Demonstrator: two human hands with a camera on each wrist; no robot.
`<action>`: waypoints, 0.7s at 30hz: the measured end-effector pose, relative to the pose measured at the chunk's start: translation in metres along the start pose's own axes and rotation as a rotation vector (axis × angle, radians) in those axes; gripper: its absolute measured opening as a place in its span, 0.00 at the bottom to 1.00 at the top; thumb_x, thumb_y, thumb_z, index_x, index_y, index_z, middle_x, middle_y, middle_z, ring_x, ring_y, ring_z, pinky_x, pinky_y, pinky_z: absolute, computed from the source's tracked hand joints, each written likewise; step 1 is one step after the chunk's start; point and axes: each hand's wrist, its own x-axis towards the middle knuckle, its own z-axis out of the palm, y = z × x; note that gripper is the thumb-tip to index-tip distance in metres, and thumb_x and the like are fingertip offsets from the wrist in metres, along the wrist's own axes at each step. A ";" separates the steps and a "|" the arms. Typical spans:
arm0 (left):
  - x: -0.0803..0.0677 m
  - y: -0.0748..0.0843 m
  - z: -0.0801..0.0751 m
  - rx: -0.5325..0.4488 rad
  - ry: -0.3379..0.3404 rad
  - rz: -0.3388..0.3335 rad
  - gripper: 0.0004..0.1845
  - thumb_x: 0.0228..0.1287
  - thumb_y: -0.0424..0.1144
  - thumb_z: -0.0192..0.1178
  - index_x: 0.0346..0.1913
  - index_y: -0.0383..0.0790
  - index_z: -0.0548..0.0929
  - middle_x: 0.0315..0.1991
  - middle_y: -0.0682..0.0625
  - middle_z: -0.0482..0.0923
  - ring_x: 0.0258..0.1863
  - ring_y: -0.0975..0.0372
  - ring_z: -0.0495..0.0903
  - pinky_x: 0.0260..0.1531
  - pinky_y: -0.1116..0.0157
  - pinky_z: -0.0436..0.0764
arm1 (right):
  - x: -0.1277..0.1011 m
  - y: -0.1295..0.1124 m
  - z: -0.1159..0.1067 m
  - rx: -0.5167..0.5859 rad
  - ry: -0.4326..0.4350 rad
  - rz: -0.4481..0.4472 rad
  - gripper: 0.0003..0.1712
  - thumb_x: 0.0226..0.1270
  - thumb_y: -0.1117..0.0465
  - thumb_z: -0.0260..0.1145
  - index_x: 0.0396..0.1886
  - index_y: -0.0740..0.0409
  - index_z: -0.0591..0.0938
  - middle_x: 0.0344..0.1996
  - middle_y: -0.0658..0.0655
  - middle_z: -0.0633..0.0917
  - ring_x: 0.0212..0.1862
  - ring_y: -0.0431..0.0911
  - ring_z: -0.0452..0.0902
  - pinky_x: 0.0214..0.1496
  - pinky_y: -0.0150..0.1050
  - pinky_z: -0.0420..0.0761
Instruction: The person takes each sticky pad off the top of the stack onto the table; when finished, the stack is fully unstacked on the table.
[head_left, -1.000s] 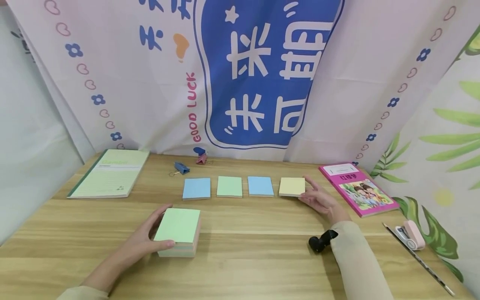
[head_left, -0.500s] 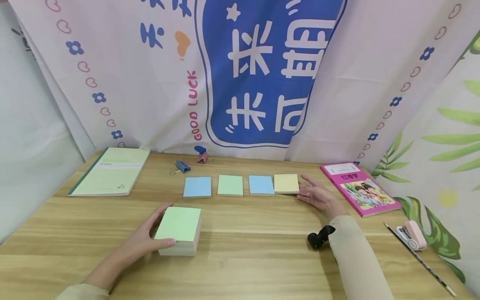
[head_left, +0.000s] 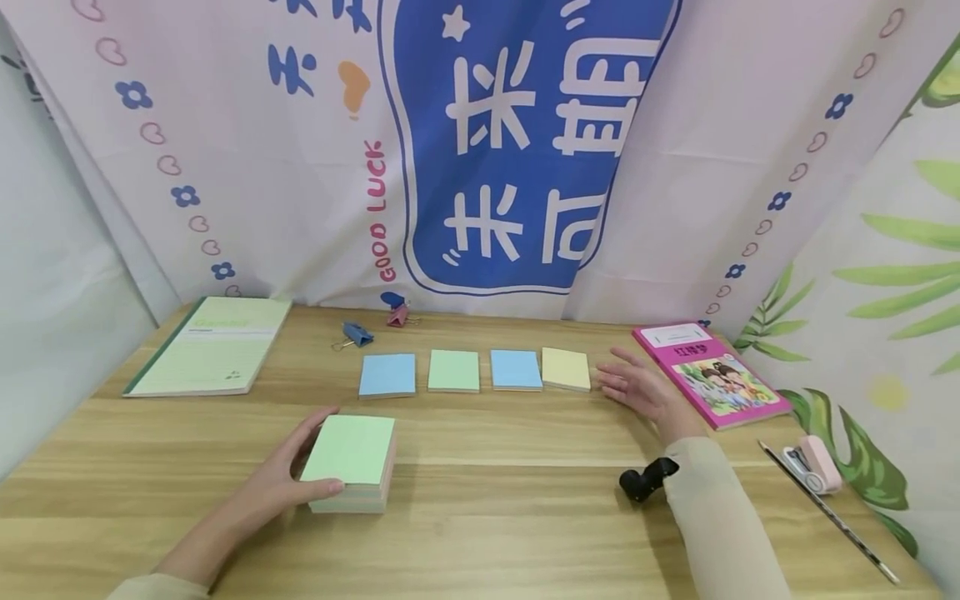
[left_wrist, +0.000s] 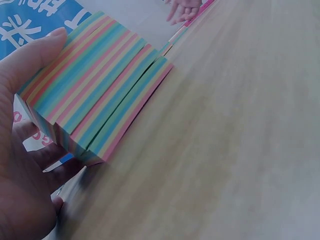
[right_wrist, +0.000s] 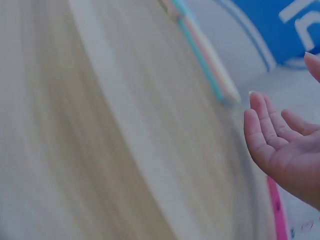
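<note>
My left hand (head_left: 277, 475) grips the side of a stack of sticky note pads (head_left: 351, 450), green on top, at the table's left front. In the left wrist view the stack's striped edges (left_wrist: 95, 80) show, with the thumb along one side and fingers behind. My right hand (head_left: 637, 387) is held with loosely bent fingers just right of the yellow sticky note pad (head_left: 566, 368), a small gap between them. That pad ends a row with a blue pad (head_left: 516, 370), a green pad (head_left: 453, 371) and another blue pad (head_left: 387, 375) to its left.
A green-spined notebook (head_left: 210, 346) lies at the back left. Blue (head_left: 357, 334) and pink (head_left: 399, 315) binder clips sit behind the row. On the right are a pink book (head_left: 712, 375), a pale pink stapler (head_left: 813, 465) and a pencil (head_left: 828, 512). A printed curtain (head_left: 480, 150) hangs behind.
The yellow pad has slid left, up beside the blue pad. My right hand has let go of it and drawn slightly away to the right. My left hand keeps its grip on the stack.
</note>
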 end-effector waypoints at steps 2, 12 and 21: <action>0.000 0.000 0.000 0.015 -0.001 -0.002 0.44 0.47 0.37 0.64 0.65 0.48 0.50 0.60 0.37 0.53 0.57 0.46 0.53 0.49 0.46 0.54 | -0.003 -0.001 0.012 -0.015 -0.048 -0.046 0.33 0.67 0.67 0.44 0.66 0.59 0.40 0.61 0.71 0.50 0.59 0.57 0.55 0.58 0.49 0.52; 0.001 0.000 0.001 0.026 0.002 -0.017 0.44 0.47 0.37 0.64 0.65 0.46 0.49 0.59 0.36 0.53 0.56 0.46 0.54 0.49 0.44 0.53 | -0.012 0.018 0.119 -0.099 -0.420 -0.212 0.33 0.58 0.74 0.50 0.64 0.63 0.51 0.54 0.72 0.63 0.53 0.61 0.62 0.55 0.58 0.50; 0.001 0.001 0.001 0.047 0.001 -0.021 0.44 0.47 0.37 0.64 0.65 0.44 0.49 0.58 0.38 0.57 0.53 0.49 0.57 0.47 0.50 0.59 | -0.020 0.049 0.201 -0.264 -0.596 -0.134 0.40 0.52 0.69 0.60 0.64 0.60 0.53 0.57 0.67 0.62 0.58 0.61 0.54 0.53 0.42 0.64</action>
